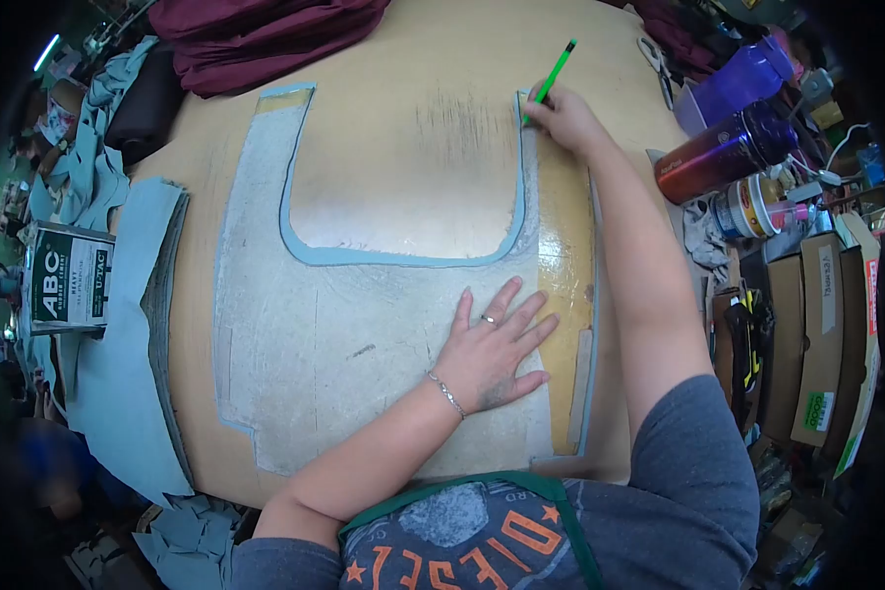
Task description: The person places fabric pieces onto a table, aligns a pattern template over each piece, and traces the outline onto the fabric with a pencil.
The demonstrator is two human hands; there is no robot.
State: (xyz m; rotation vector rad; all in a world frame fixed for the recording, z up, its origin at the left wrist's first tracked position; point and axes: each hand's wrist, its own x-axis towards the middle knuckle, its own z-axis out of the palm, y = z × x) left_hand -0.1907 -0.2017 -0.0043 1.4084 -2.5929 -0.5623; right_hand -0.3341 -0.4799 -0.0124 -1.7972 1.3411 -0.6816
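Along the bottom of the frame shows a dark grey-blue T-shirt (619,511) with short sleeves (693,447), a round, mottled pale print (444,517), large orange block letters (533,532) and an orange star (551,513) at either end of them. A green band (521,480) edges the chest. Near the centre, the left hand (501,346) has a slim ring (488,318) and, at the wrist, a silvery chain bracelet (446,395).

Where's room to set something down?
Bare tabletop inside the U-shaped cut-out of the pale panel, and beyond it, between the maroon cloth and scissors. The right hand borders both. Crowded: right edge with bottles and boxes; left with blue-grey sheets and a can.
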